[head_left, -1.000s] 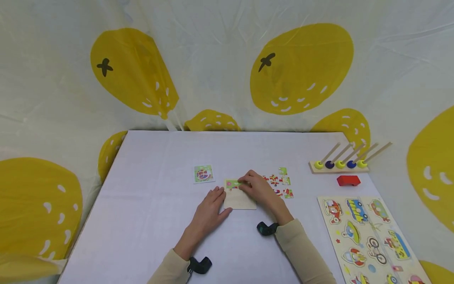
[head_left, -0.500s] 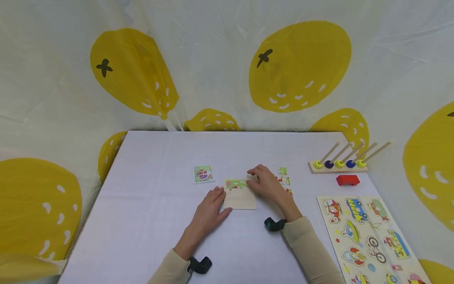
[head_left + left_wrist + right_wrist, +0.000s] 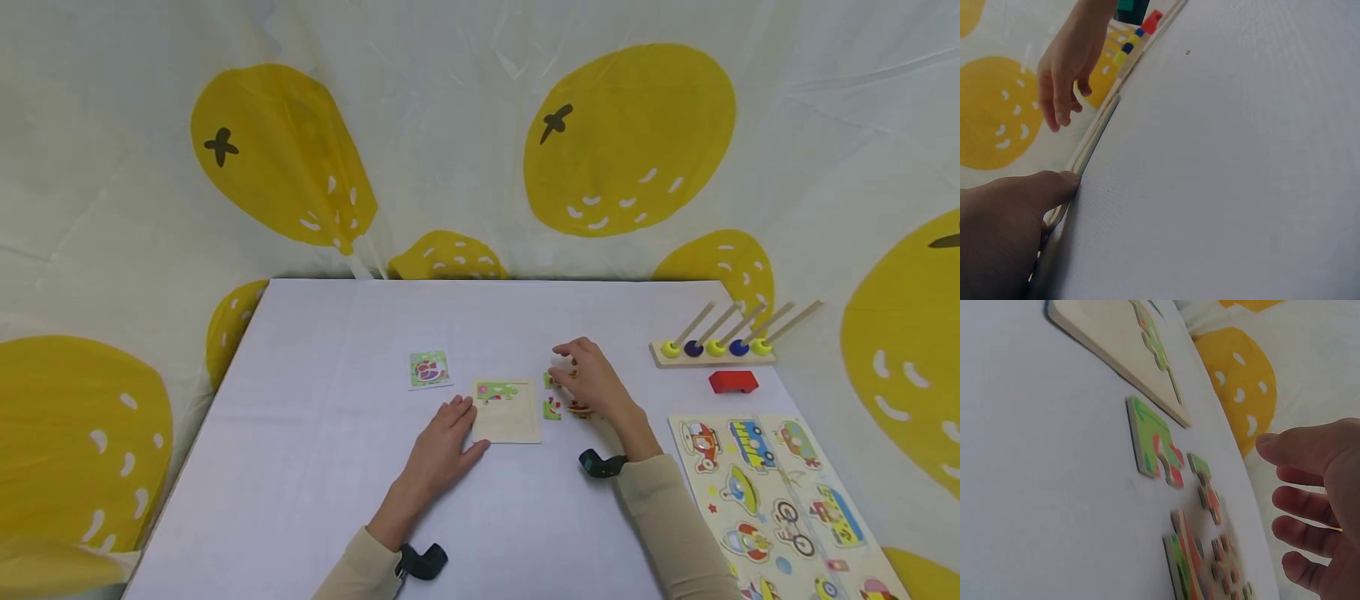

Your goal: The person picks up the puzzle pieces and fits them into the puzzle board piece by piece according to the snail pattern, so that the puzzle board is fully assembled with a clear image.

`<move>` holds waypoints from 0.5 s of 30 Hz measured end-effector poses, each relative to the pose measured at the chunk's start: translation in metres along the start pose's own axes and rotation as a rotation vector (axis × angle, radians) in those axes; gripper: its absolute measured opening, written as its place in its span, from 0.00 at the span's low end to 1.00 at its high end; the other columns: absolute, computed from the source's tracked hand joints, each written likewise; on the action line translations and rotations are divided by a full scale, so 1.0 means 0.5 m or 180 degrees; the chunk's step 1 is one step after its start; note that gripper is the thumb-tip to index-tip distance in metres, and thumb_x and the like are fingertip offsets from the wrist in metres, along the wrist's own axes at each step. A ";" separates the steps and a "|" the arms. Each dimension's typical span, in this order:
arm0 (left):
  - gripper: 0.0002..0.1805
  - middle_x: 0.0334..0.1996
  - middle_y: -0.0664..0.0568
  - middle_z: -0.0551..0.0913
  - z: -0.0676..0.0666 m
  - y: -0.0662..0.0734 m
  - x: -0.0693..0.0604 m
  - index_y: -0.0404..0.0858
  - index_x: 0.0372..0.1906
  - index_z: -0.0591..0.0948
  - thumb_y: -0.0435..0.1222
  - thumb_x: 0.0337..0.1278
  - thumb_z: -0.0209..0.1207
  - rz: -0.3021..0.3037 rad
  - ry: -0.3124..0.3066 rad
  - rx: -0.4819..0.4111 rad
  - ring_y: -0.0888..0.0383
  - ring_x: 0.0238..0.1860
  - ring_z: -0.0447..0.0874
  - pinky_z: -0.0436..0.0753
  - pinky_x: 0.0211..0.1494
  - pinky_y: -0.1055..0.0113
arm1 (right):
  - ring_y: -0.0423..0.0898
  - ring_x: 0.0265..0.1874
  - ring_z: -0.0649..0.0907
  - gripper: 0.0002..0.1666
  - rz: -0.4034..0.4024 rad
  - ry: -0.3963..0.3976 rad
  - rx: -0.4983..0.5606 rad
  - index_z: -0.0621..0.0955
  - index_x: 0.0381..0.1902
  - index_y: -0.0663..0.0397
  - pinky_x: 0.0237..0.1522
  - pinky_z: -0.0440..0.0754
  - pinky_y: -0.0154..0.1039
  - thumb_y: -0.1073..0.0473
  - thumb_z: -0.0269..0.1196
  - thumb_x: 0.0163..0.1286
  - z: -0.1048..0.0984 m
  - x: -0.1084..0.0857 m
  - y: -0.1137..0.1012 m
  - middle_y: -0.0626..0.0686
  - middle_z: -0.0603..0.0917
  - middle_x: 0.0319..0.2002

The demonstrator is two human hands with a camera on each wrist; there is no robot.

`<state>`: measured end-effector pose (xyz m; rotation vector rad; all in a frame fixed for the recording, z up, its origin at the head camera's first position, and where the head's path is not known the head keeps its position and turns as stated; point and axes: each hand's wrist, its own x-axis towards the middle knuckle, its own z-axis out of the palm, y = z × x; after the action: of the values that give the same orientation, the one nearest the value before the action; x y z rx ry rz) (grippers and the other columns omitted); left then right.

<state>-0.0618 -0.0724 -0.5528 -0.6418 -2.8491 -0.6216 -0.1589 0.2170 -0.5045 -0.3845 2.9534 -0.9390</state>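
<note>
Left hand [image 3: 441, 443], straight-fingered, touches puzzle tray [image 3: 508, 425] at nine o'clock; right hand [image 3: 594, 382], fingers parted, three o'clock, empty. Jigsaw pieces [image 3: 1145, 432] likely light, stiff; pinch edges.

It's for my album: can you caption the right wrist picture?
Bare right hand near flat green-and-red jigsaw pieces, beside a pale wooden tray.

Right hand [image 3: 592, 382] hides some puzzle pieces [image 3: 552, 408] in head view; others run off right wrist view's bottom edge. Left hand [image 3: 442, 437] covers bit of wooden tray [image 3: 510, 423]. Vehicle board [image 3: 768, 490] cut off, head view bottom. Card [image 3: 430, 369] print too small to tell.
</note>
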 end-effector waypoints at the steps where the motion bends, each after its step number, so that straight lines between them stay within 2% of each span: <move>1: 0.34 0.68 0.44 0.76 0.000 0.000 0.000 0.33 0.65 0.77 0.52 0.63 0.64 0.0001 0.0002 0.0001 0.49 0.73 0.70 0.69 0.77 0.55 | 0.55 0.51 0.78 0.26 0.0041 0.0004 0.0001 0.79 0.61 0.58 0.54 0.83 0.52 0.51 0.66 0.69 -0.003 0.001 0.006 0.59 0.76 0.57; 9: 0.34 0.68 0.44 0.76 0.003 -0.001 -0.001 0.33 0.65 0.77 0.52 0.62 0.64 0.0003 0.0002 0.0003 0.49 0.73 0.70 0.69 0.77 0.55 | 0.56 0.56 0.76 0.27 0.0334 0.0013 0.0079 0.77 0.63 0.56 0.61 0.80 0.56 0.50 0.65 0.71 -0.026 0.007 0.049 0.59 0.74 0.61; 15: 0.34 0.68 0.44 0.76 0.000 0.001 -0.001 0.33 0.65 0.77 0.52 0.63 0.64 0.0007 0.0004 -0.0009 0.48 0.73 0.70 0.69 0.77 0.54 | 0.57 0.56 0.75 0.29 0.0392 -0.0022 0.0033 0.76 0.64 0.58 0.63 0.78 0.58 0.49 0.64 0.71 -0.032 0.011 0.082 0.61 0.73 0.61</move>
<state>-0.0613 -0.0723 -0.5526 -0.6447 -2.8463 -0.6258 -0.1750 0.2569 -0.5146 -0.2020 2.9253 -0.9363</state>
